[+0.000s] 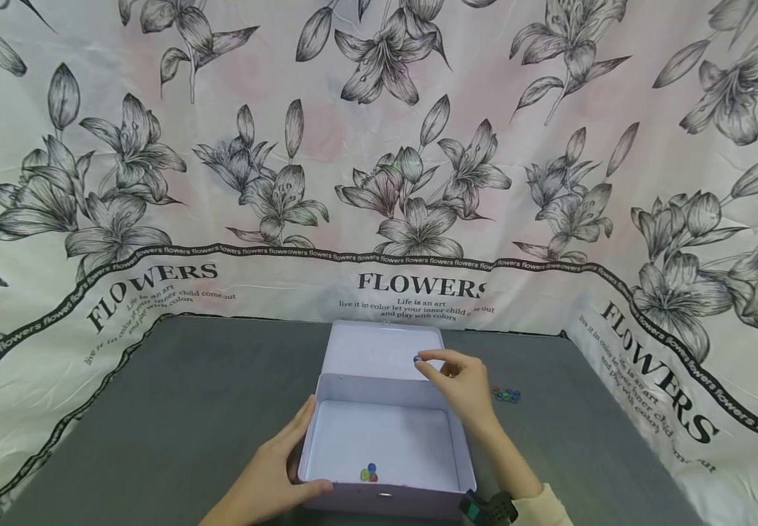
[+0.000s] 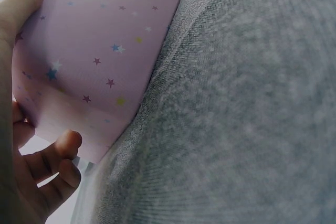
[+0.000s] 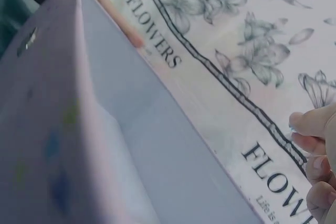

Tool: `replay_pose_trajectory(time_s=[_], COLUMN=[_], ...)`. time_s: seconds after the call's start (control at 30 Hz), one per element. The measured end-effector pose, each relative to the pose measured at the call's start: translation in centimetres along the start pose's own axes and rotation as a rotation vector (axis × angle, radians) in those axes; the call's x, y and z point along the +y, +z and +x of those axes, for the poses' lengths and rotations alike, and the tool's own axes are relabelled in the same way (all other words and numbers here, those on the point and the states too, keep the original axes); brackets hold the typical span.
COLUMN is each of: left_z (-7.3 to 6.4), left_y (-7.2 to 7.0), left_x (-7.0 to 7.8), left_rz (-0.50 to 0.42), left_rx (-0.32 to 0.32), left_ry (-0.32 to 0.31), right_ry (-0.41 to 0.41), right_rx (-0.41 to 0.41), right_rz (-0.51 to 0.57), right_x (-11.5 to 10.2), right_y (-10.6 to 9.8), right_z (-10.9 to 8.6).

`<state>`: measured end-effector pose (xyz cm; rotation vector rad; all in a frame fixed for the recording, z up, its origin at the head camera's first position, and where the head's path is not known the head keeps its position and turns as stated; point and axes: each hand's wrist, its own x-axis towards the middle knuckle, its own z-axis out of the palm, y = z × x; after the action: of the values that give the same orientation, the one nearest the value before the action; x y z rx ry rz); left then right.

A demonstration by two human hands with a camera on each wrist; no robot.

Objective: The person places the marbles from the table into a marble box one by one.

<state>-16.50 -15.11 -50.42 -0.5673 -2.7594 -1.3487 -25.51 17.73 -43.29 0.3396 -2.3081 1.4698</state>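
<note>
Head view: we have the open box before us, our left hand clamped round its near left corner, probably for steadiness. A bead cluster lies right of our right hand; three beads sit inside, right of our left thumb. Right thumb and fingertip pinch one blue bead, likely because it's tiny.

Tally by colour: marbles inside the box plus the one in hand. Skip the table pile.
Blue marbles: 2 (one in the box, one in the right hand)
Yellow-green marble: 1
Red marble: 1
Total: 4
</note>
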Motion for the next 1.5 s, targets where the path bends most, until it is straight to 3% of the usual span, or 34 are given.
replay_pose_trajectory(time_s=[0.37, 0.63, 0.93, 1.27, 1.5], left_z=[0.0, -0.2, -0.1, -0.1, -0.1], left_y=[0.2, 0.2, 0.2, 0.0, -0.1], left_x=[0.0, 0.3, 0.2, 0.2, 0.1], left_rz=[-0.023, -0.022, -0.024, -0.003, -0.005], left_rx=[0.005, 0.001, 0.001, 0.015, 0.029], left_ry=[-0.014, -0.002, 0.004, 0.013, 0.017], right_ry=[-0.025, 0.015, 0.024, -0.068, -0.054], right_rx=[-0.077, -0.12, -0.182, -0.361, -0.462], right_rz=[0.001, 0.0, -0.079, -0.182, -0.252], right_x=[-1.6, -1.3, -1.0, 0.0, 0.1], right_y=[2.2, 3.1, 3.6, 4.9, 5.3], right_z=[-0.3, -1.1, -1.9, -2.2, -2.0])
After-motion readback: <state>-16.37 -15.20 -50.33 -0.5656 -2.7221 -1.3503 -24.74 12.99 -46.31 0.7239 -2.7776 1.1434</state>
